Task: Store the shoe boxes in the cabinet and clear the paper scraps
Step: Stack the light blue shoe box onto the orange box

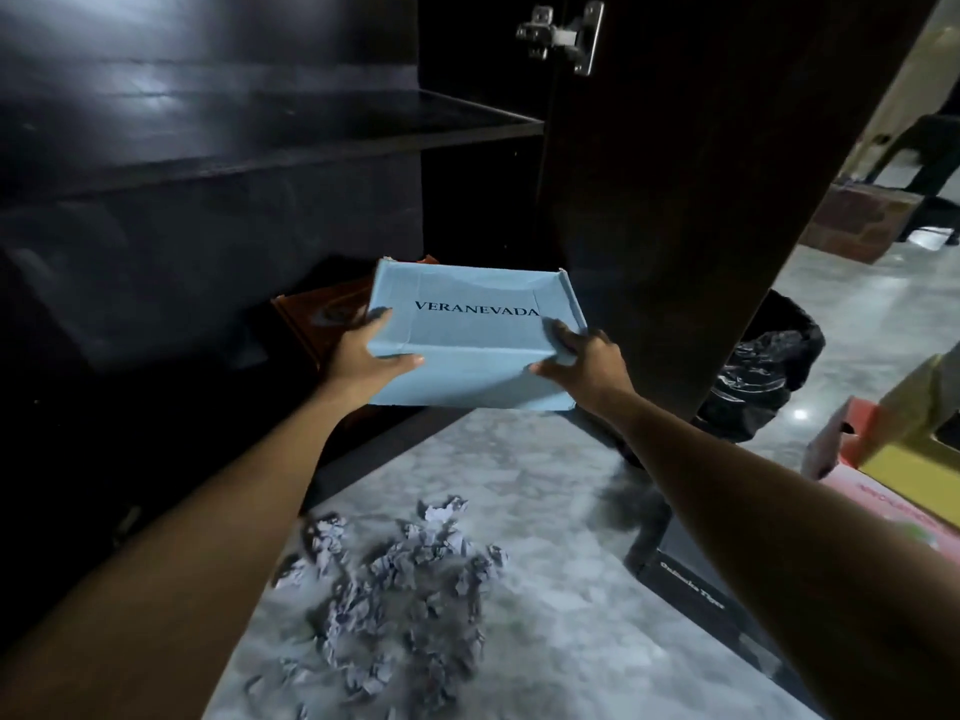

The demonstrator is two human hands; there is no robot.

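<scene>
Right, nearest the camera: heap of crumpled grey-white paper scraps (395,574) on the pale marbled floor (545,470), between the two forearms, not yet cleared. Black flat box with small white lettering (691,589) lies on the floor under the right forearm; pink and yellow cardboard boxes (893,475) at the right edge.

Further out, both hands hold the light blue cardboard shoe box printed VERANEVADA (467,330). Left hand (369,356) grips its left end, thumb across the near face, fingers on the lid. Right hand (582,356) grips the right end the same way. Box sits straight ahead of the hands, long axis left-right, at the mouth of the dark wooden cabinet (208,210), over its bottom level. Neither hand is nearer.

Behind it, an orange-brown box (317,314) already sits inside, partly hidden. Coming move looks like a straight push inward, beside or onto the orange one; can't tell which. Open cabinet door (675,200) stands close on the right, black bin bag (763,376) beyond it.
</scene>
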